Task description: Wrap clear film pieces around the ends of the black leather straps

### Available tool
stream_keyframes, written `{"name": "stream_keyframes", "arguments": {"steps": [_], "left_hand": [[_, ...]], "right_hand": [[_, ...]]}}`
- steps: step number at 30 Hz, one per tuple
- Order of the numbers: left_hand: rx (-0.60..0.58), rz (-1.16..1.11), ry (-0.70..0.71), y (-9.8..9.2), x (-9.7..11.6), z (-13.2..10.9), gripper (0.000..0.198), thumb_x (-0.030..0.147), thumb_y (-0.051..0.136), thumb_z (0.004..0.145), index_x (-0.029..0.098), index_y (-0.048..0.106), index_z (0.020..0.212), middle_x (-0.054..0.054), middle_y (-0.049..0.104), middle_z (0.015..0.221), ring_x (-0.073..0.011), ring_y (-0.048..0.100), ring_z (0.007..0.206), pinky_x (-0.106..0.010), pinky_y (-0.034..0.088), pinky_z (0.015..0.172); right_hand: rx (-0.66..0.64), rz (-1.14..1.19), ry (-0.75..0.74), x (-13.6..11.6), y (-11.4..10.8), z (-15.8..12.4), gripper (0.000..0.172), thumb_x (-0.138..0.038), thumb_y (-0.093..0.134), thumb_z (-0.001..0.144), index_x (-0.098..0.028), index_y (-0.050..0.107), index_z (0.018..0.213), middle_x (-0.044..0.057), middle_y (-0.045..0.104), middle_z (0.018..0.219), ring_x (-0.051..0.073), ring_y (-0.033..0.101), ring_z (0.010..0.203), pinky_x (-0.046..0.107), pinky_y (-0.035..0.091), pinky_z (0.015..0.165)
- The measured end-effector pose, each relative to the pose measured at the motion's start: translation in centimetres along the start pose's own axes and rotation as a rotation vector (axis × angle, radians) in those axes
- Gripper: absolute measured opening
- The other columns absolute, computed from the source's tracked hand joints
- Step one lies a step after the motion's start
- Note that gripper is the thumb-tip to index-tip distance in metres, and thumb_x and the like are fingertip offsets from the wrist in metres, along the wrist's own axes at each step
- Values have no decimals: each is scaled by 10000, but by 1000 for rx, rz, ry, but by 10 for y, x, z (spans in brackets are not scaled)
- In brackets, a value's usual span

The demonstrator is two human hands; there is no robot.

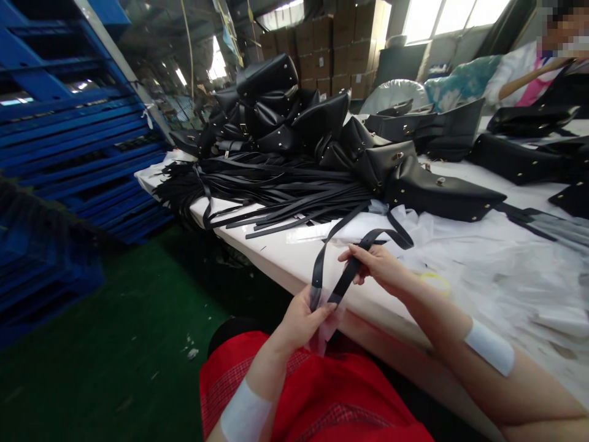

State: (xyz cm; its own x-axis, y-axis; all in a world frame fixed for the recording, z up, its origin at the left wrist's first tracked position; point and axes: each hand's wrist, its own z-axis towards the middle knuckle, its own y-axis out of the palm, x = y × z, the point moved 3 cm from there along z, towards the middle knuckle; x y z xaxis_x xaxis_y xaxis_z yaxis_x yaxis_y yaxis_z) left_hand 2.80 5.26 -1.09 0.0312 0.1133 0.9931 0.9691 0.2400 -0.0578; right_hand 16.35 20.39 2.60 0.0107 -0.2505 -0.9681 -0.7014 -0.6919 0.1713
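Note:
A long black strap (pixel 346 279) loops between my two hands above the table's front edge. My left hand (pixel 301 319) is closed on its lower part, where both lengths come together in a clear plastic sleeve (pixel 327 331). Higher up and to the right, my right hand (pixel 370 263) pinches one length of the strap between thumb and fingers. The strap's upper loop bends back over the table beside a black handbag (pixel 448 190). Beyond my hands lies a thick bundle of black straps (pixel 276 184).
Black bags (pixel 276 110) are heaped behind the straps. Crumpled clear plastic (pixel 497 270) covers the white table's (pixel 248 242) right side. Blue pallets (pixel 83 153) stand at the left on a green floor (pixel 138 319). A person (pixel 510 80) sits at the far right.

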Motion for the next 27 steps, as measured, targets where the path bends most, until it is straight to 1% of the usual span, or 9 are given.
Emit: {"name": "stream_keyframes", "arguments": {"steps": [5,8,11,14,16,20,22,24,27], "left_hand": [[-1,-109,-24,1,1,0,291,345,726,777,143,602,944,-26,665,766,-152,598,668,-261,482,663],[-1,-125,-38,0,-1,2,312,366,731,775,142,607,955,-35,675,770,-164,615,669,-278,498,675],[40,-60,-21,-3,-4,3,314,345,721,781,148,626,1006,-42,685,807,-183,635,731,-291,508,726],[76,4,13,-6,-3,1,318,334,719,778,154,645,1031,-61,697,868,-206,644,796,-304,508,766],[44,19,8,-7,-1,-2,333,352,714,786,162,650,1053,-63,697,864,-203,642,764,-294,507,737],[-129,79,5,-6,8,-9,390,379,655,842,197,617,1185,-54,687,905,-180,618,698,-266,487,677],[-164,136,34,-6,11,-11,298,395,608,876,196,650,1094,-50,678,915,-185,610,753,-264,474,723],[-190,157,31,-3,12,-12,272,423,535,920,192,661,987,-42,669,891,-185,598,785,-263,459,756],[-221,155,-4,4,7,-11,338,456,446,959,190,653,956,-34,654,831,-176,587,745,-265,449,731]], "right_hand": [[-51,-69,11,18,9,6,561,-635,631,789,-98,738,913,31,657,550,103,570,430,202,448,437],[-64,-184,-41,32,17,8,511,-596,604,833,-123,757,953,20,661,575,101,562,477,210,435,481],[-104,-210,-74,51,31,5,444,-566,612,838,-151,768,853,27,695,664,120,574,563,233,440,549],[-169,-101,32,73,46,2,456,-572,646,805,-136,731,705,26,677,634,141,570,577,259,449,577],[-165,46,130,80,49,1,432,-554,685,780,-126,723,732,38,690,670,158,595,609,280,477,619],[-101,343,247,67,41,4,465,-569,555,882,-136,719,920,90,729,860,192,669,782,324,512,794],[-126,454,262,57,37,4,542,-597,440,935,-132,702,1029,119,729,947,204,680,871,343,499,861],[-188,508,249,51,37,3,564,-610,431,936,-135,678,1114,136,721,1016,218,675,930,363,487,886],[-235,563,194,49,39,1,446,-571,562,892,-155,693,985,110,721,998,204,664,932,359,467,914]]}}
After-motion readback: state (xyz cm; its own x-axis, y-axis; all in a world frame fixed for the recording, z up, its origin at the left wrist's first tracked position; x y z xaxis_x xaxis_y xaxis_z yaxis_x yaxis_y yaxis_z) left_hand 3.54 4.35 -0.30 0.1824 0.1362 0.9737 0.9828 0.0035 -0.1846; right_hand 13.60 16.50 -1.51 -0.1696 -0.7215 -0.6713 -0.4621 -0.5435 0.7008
